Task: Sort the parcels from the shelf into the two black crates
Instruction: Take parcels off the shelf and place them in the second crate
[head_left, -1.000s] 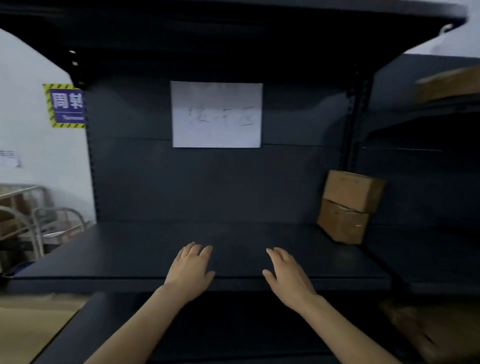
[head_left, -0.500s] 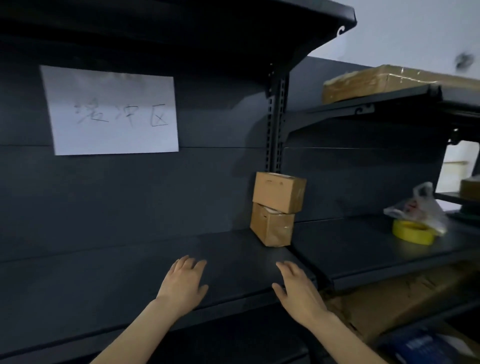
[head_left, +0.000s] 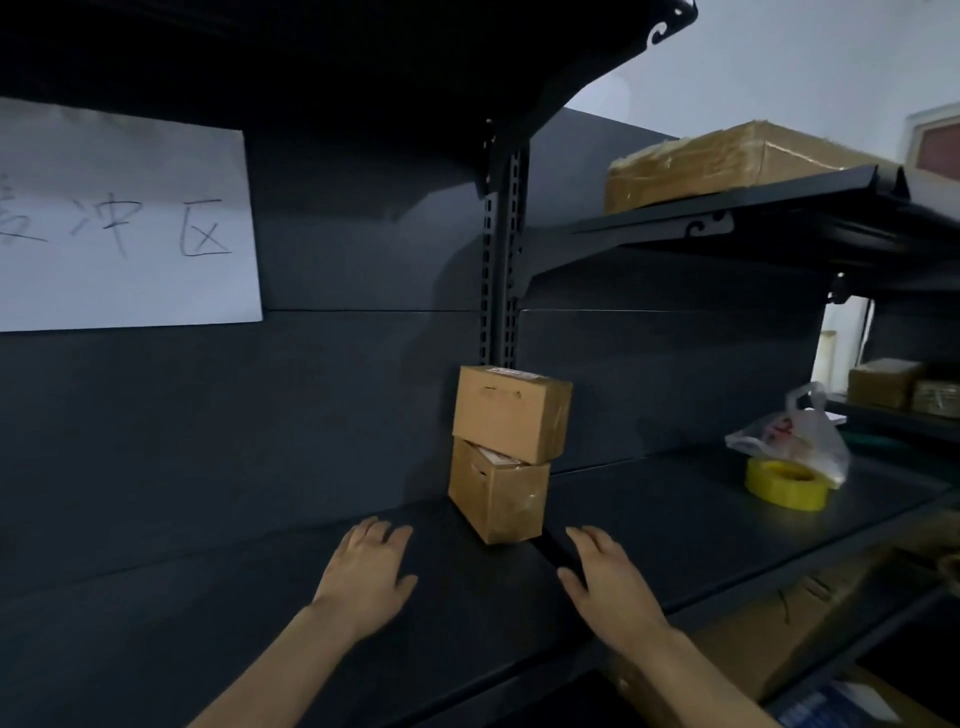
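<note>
Two small brown cardboard parcels stand stacked at the back of the dark shelf (head_left: 260, 613), against the upright post. The upper parcel (head_left: 511, 413) sits slightly askew on the lower parcel (head_left: 496, 499). My left hand (head_left: 371, 571) hovers over the shelf, below and left of the stack, fingers spread, holding nothing. My right hand (head_left: 605, 582) is just right of the stack's base, also spread and holding nothing. Neither hand touches a parcel. No black crate is in view.
A handwritten white paper sign (head_left: 124, 218) hangs on the back panel at left. On the neighbouring shelf lie a yellow tape roll (head_left: 787, 483) and a plastic bag (head_left: 795, 436). A large taped box (head_left: 727, 161) sits on the upper right shelf; more boxes (head_left: 883, 382) far right.
My view has swung right and come closer to the shelf, so the stacked parcels now sit centre frame. Both hands have reached forward toward the stack, still holding nothing.
</note>
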